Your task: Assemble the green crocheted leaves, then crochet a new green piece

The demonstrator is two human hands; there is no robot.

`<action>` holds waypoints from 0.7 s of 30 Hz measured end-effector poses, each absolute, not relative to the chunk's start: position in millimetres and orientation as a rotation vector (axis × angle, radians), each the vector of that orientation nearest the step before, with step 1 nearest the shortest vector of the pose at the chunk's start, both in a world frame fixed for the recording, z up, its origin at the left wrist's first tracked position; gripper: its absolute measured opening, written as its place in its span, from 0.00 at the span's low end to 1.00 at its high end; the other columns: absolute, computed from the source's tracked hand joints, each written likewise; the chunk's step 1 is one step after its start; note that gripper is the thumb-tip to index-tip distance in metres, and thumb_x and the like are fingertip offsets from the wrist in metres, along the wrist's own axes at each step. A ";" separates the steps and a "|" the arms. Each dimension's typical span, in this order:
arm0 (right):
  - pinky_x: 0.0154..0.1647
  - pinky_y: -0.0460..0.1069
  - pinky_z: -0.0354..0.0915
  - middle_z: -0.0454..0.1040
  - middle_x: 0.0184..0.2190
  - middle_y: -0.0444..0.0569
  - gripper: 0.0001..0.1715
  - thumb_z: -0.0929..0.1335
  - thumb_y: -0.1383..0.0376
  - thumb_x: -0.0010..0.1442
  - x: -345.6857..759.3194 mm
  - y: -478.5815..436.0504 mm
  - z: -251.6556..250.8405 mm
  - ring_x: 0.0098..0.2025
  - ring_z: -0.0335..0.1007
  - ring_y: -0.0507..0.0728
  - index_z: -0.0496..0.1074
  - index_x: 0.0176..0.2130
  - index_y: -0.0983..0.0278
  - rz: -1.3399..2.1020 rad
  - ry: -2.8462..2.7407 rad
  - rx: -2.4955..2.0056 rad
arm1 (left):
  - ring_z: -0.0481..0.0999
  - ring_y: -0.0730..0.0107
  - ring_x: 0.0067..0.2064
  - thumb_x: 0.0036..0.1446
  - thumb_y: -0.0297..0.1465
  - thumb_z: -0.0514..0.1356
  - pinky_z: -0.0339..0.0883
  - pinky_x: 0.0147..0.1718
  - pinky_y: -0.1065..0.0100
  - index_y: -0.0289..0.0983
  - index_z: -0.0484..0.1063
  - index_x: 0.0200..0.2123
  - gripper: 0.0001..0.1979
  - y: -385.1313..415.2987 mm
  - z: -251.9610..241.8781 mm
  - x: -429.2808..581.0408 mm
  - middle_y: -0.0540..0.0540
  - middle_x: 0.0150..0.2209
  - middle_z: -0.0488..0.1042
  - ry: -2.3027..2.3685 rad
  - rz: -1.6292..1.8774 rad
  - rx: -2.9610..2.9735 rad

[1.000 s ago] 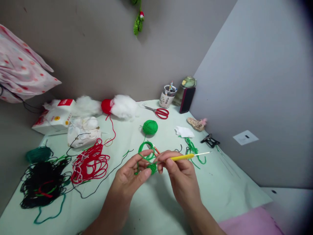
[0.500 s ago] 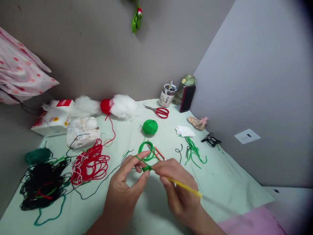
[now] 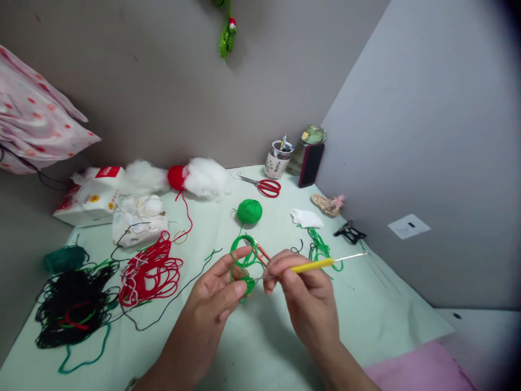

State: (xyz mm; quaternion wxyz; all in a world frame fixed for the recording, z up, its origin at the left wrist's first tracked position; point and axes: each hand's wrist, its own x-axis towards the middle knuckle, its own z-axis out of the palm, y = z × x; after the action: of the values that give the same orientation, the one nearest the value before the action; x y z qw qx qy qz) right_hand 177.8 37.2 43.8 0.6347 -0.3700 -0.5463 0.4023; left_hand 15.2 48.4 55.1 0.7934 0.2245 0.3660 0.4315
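My left hand pinches a small green crochet piece between thumb and fingers, with green yarn running over the raised index finger. In my right hand is a crochet hook with a yellow handle, held like a pen. Its metal tip reaches left to the green piece; whether it sits inside a stitch I cannot make out. Just beyond my hands lies a loose coil of green yarn, and behind it a green yarn ball.
Red-handled scissors lie near the pen cup. On the left are red yarn, a black yarn tangle and white stuffing. Green yarn scraps and a black claw clip are on the right.
The crochet hook has swung from slanting down to the right to pointing slightly up, as my right hand turned. The green piece has tilted and shows more below my left thumb.
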 end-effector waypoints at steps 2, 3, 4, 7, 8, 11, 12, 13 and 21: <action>0.30 0.50 0.71 0.80 0.35 0.51 0.10 0.68 0.63 0.69 174.5 40.1 43.5 0.36 0.75 0.56 0.81 0.40 0.59 0.977 -1.269 -0.855 | 0.68 0.76 0.31 0.51 0.32 0.72 0.66 0.40 0.72 0.42 0.80 0.52 0.23 46.1 56.1 17.0 0.51 0.33 0.74 0.821 0.949 0.548; 0.30 0.49 0.71 0.81 0.36 0.51 0.09 0.68 0.64 0.69 172.8 40.0 43.0 0.38 0.76 0.57 0.81 0.41 0.58 0.953 -1.290 -0.873 | 0.71 0.73 0.36 0.52 0.32 0.72 0.66 0.43 0.71 0.42 0.80 0.52 0.22 44.7 55.7 18.3 0.50 0.36 0.75 0.836 0.959 0.568; 0.30 0.49 0.72 0.82 0.37 0.51 0.10 0.68 0.65 0.69 171.5 38.7 42.4 0.39 0.77 0.57 0.81 0.42 0.58 0.903 -1.323 -0.895 | 0.73 0.70 0.40 0.52 0.33 0.73 0.66 0.46 0.71 0.43 0.80 0.52 0.22 43.5 54.8 19.8 0.49 0.37 0.76 0.846 0.975 0.578; 0.36 0.52 0.75 0.81 0.40 0.51 0.15 0.67 0.70 0.67 170.7 31.1 39.8 0.41 0.78 0.58 0.80 0.48 0.55 0.598 -1.528 -0.964 | 0.73 0.71 0.39 0.52 0.33 0.73 0.67 0.43 0.72 0.44 0.77 0.56 0.27 41.6 50.7 23.4 0.49 0.38 0.77 0.872 1.009 0.554; 0.39 0.53 0.76 0.81 0.42 0.51 0.18 0.68 0.71 0.66 171.6 28.4 39.0 0.43 0.79 0.59 0.79 0.51 0.53 0.479 -1.626 -0.976 | 0.71 0.74 0.34 0.52 0.34 0.73 0.67 0.39 0.73 0.43 0.77 0.57 0.27 41.8 49.4 23.9 0.50 0.36 0.77 0.872 1.001 0.530; 0.43 0.55 0.76 0.81 0.45 0.52 0.21 0.68 0.72 0.65 176.3 24.9 38.2 0.44 0.78 0.60 0.78 0.54 0.53 0.325 -1.748 -0.974 | 0.56 0.82 0.22 0.53 0.32 0.73 0.66 0.34 0.74 0.40 0.79 0.54 0.24 45.3 47.5 22.6 0.54 0.27 0.71 0.787 0.901 0.413; 0.41 0.55 0.75 0.81 0.43 0.52 0.20 0.67 0.72 0.66 177.7 25.7 38.8 0.43 0.78 0.60 0.78 0.53 0.55 0.375 -1.691 -0.974 | 0.52 0.83 0.21 0.52 0.32 0.72 0.67 0.35 0.74 0.39 0.81 0.52 0.22 47.0 47.7 21.4 0.56 0.24 0.67 0.748 0.878 0.373; 0.39 0.54 0.75 0.81 0.40 0.52 0.18 0.66 0.72 0.67 178.8 27.4 39.5 0.41 0.77 0.59 0.79 0.50 0.56 0.459 -1.587 -0.972 | 0.50 0.83 0.21 0.52 0.31 0.72 0.67 0.37 0.73 0.38 0.82 0.50 0.20 48.7 48.1 20.1 0.58 0.21 0.63 0.718 0.872 0.344; 0.33 0.50 0.70 0.81 0.35 0.50 0.09 0.69 0.62 0.68 175.2 40.2 39.6 0.38 0.75 0.57 0.82 0.40 0.59 0.976 -1.262 -0.901 | 0.75 0.67 0.43 0.53 0.32 0.71 0.65 0.52 0.65 0.44 0.82 0.49 0.18 47.8 47.2 19.2 0.47 0.39 0.78 0.749 0.917 0.609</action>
State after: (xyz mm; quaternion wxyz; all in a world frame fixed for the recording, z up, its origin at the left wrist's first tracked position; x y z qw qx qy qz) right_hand 175.2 40.2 39.6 0.6088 -0.3900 -0.5464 0.4227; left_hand 19.2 47.8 47.2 0.7866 0.2823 0.3473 0.4254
